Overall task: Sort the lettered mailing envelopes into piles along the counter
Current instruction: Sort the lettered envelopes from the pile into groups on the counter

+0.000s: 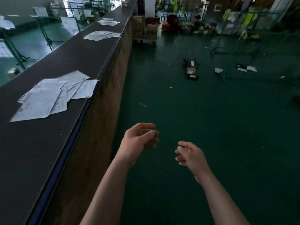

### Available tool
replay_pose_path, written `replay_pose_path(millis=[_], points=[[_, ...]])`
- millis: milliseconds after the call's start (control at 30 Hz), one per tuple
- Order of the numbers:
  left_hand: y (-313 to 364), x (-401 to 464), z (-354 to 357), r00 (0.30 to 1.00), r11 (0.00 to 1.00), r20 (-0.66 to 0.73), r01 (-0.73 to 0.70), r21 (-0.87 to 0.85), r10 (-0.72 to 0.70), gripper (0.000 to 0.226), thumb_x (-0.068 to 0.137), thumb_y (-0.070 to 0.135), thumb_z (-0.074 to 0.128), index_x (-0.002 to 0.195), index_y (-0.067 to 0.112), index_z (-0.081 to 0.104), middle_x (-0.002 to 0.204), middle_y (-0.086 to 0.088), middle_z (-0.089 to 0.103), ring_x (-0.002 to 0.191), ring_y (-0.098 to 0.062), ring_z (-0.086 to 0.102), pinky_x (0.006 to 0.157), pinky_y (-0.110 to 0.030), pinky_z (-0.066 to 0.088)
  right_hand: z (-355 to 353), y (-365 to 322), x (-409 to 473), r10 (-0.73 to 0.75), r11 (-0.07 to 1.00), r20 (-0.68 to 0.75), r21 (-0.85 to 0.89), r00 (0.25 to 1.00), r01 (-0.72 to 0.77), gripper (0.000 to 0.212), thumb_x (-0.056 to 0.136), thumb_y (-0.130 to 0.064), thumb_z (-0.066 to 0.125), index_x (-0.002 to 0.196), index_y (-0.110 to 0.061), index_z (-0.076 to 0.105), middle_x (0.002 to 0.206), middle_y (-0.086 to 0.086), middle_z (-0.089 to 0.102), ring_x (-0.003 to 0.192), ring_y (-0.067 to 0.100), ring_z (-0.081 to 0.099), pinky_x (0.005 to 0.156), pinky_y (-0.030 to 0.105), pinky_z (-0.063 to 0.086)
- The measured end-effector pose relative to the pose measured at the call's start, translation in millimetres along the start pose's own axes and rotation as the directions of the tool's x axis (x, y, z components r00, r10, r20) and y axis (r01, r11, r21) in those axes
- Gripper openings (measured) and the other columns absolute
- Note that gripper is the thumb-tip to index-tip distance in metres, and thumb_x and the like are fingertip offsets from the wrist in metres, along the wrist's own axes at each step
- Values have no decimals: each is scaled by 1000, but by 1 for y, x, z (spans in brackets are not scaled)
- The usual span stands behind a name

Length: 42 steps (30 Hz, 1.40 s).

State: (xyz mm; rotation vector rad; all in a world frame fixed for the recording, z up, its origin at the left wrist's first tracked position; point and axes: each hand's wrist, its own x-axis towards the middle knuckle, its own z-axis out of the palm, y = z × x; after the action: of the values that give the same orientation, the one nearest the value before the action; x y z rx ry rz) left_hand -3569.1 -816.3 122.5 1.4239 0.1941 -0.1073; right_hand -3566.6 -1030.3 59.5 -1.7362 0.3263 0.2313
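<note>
Both hands are empty over the green floor (211,119) at the bottom centre: the left hand (139,140) and the right hand (190,155) hang with fingers loosely curled, gripping nothing. Three piles of envelopes lie on the dark desk (48,151) along the left side: the nearest pile (48,96) at middle left, a second pile (101,35) farther up, a third pile (108,22) near the top. No unsorted envelope shows, so the next step is likely to fetch more; read each letter first, then lay it squarely on its matching pile, clear of the desk's edge
</note>
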Motion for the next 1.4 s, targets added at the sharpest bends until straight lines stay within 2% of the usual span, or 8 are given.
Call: replay_pose_path(millis=[333,433,533,667,900,1000,1167,1400], points=[[26,292,21,998,947,-33,61,316,-53,16,94,8,70,110,12,69,101,-14,76,83,-21,73,81,-46,62,18,-77,306,-99,994,68,-28,993,101,14,99,-21,63,112,-22,68,96,4,74,73,15,73,70,33,59],[63,383,22,1000,853,1,6,521,-7,22,94,13,71,113,22,67,103,-3,74,86,-18,72,81,-44,63,29,-124,398,-147,983,121,-95,982,159,16,98,-23,63,114,-21,67,87,1,73,73,14,73,75,37,60],[93,450,3,996,753,-56,-14,658,67,29,93,21,72,120,26,67,106,8,72,92,-11,71,84,-34,61,46,-173,468,-210,959,189,-150,959,240,14,99,-26,63,113,-25,66,85,-2,72,73,8,72,72,31,57],[97,540,-29,988,751,-149,65,657,45,32,94,23,70,125,24,65,107,10,71,95,-10,69,90,-36,59,73,-219,572,-248,894,316,-289,916,342,19,99,-32,63,117,-30,66,93,-8,70,85,9,69,71,20,51],[94,749,-97,967,866,-254,106,489,24,35,95,24,70,128,24,61,105,7,72,91,-14,71,84,-42,61,154,-292,781,-228,811,396,-428,890,398,23,100,-32,63,122,-26,66,97,-10,68,87,5,66,67,13,45],[115,845,-121,967,870,-250,166,465,-51,33,95,26,69,127,22,62,106,5,71,94,-16,71,85,-44,61,182,-333,861,-178,812,417,-450,891,372,25,100,-33,62,124,-26,65,102,-11,68,89,6,68,71,16,51],[160,982,-129,972,844,-233,154,514,-35,28,95,28,69,123,26,64,103,7,71,91,-14,71,85,-42,61,197,-382,973,-173,854,334,-417,926,311,25,100,-32,62,125,-26,65,96,-7,71,84,9,72,79,33,61],[172,1191,-116,978,787,-188,187,587,-92,22,96,28,68,117,29,64,99,8,71,85,-13,71,81,-37,62,217,-414,1163,-119,898,318,-370,941,238,29,101,-33,62,129,-29,60,92,-5,71,79,11,71,71,29,59]])
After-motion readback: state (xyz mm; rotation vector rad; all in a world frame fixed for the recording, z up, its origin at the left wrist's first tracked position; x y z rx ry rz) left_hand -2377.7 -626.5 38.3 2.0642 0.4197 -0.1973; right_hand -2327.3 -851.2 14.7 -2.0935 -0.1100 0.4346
